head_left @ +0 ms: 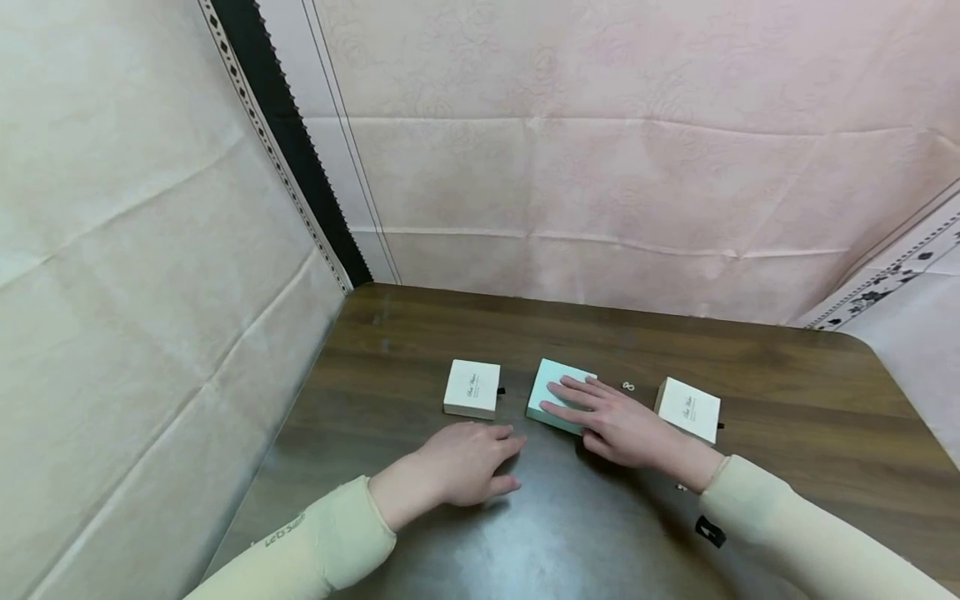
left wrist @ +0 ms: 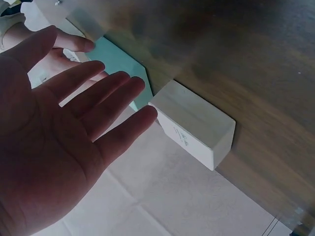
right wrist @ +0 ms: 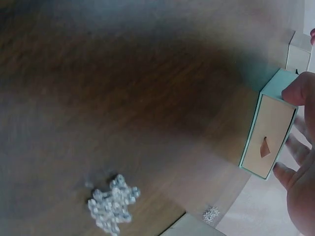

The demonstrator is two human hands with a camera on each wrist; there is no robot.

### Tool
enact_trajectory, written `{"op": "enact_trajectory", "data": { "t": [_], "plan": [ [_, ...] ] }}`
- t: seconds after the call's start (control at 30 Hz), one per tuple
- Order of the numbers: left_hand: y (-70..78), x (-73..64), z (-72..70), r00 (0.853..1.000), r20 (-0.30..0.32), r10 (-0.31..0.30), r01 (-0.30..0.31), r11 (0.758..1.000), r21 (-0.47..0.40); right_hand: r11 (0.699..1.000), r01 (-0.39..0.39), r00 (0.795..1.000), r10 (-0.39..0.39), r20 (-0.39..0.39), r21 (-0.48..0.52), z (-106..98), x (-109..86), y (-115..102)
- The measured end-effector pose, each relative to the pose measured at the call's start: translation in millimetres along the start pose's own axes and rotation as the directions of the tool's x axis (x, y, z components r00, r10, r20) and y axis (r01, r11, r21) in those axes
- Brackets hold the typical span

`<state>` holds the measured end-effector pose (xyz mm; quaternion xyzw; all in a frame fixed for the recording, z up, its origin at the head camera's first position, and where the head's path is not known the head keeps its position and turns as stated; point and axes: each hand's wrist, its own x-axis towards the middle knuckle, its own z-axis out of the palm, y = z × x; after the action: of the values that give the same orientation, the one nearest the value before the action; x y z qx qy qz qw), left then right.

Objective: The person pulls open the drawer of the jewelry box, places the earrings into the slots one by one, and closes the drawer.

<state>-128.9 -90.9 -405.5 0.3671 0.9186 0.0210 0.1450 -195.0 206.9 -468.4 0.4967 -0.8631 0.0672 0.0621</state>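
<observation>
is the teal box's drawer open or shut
Shut: in the right wrist view, the drawer front with its pull tab sits flush in the teal box.

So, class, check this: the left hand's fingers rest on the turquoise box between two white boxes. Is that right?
No: in the head view it is the right hand, not the left hand, whose fingers rest on the turquoise box. The box does lie between two white boxes.

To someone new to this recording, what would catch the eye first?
Probably the mint-green drawer box, a splash of colour under the right hand, between the left white box and the right white box. Then the glittering silvery trinket, large in the lower left of the right wrist view.
</observation>
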Motion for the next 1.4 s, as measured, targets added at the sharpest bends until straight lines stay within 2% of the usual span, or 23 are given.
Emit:
{"op": "enact_trajectory", "data": {
  "t": [0.37, 0.67, 0.83, 1.03, 1.2, 1.4],
  "plan": [
    [2.1, 3.2, -1.4, 1.000, -0.012, 0.004, -0.004, 1.000, -0.010, 0.998, 0.051, 0.998, -0.050, 0.026, -0.041, 0.0, 1.2, 3.9],
    [2.1, 3.7, -0.9, 1.000, 0.005, -0.006, 0.006, 1.000, -0.026, 0.998, 0.054, 0.996, -0.052, 0.068, -0.031, -2.9, -0.4, 1.4],
    [1.5, 5.9, -0.9, 1.000, 0.001, -0.005, 0.005, 1.000, -0.029, 0.998, 0.049, 0.998, -0.048, 0.035, -0.032, -4.5, -2.8, 0.4],
    [0.3, 16.7, -1.7, 0.997, -0.072, 0.030, -0.029, 0.999, 0.014, 1.000, -0.023, 0.999, 0.022, -0.048, -0.006, -15.2, -14.5, -0.1],
    [1.3, 30.6, -0.4, 0.986, -0.157, 0.056, -0.040, 0.994, 0.103, 0.992, -0.123, 0.992, 0.123, -0.014, -0.019, -24.4, -23.4, 3.2],
    [4.0, 53.4, 2.3, 0.973, -0.225, 0.042, 0.000, 0.983, 0.184, 0.979, -0.201, 0.980, 0.201, -0.008, -0.027, -31.9, -31.0, 8.1]
  ]
}}
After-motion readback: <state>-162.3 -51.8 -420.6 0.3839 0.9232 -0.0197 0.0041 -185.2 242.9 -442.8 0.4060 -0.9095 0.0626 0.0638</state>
